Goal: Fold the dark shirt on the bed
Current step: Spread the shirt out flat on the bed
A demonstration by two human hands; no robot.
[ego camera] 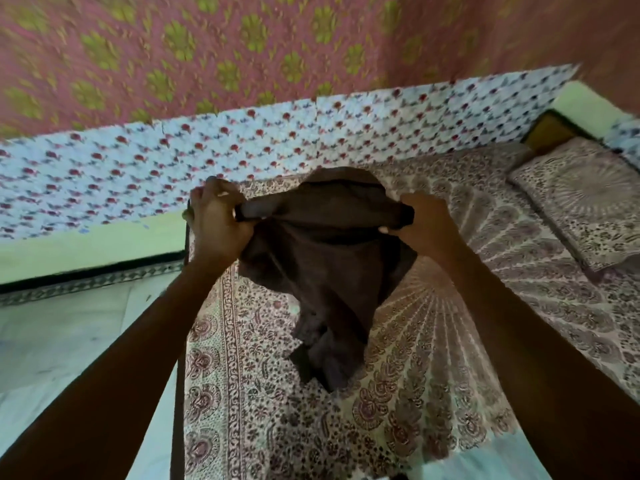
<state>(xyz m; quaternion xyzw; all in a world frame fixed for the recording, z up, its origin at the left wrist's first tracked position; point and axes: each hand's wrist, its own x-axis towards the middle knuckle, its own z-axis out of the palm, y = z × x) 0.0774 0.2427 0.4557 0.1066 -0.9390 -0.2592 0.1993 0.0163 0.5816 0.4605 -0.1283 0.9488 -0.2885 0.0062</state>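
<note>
**Dark shirt held up over the bed by both hands**

The dark shirt (325,271) hangs in the air above the bed (450,341), gathered and bunched rather than spread flat. Its upper edge is stretched between the two hands, and the rest droops down in loose folds, with the lowest tip ending just over the patterned bedsheet (249,393); whether that tip touches the sheet cannot be told.

At 9 o'clock of the shirt, the left hand (216,220) has its grip closed on a rolled bunch of the fabric. At 3 o'clock, the right hand (427,225) is likewise clenched on the other end of the cloth, thumb pressed against it. Both bare forearms reach in from the lower corners.

At 2 o'clock from the shirt a pillow (585,202) in matching print lies on the bed. At 12 o'clock a floral tiled wall (277,133) runs behind the bed. At 8 o'clock, pale floor (69,334) shows beside the bed's edge.
</note>
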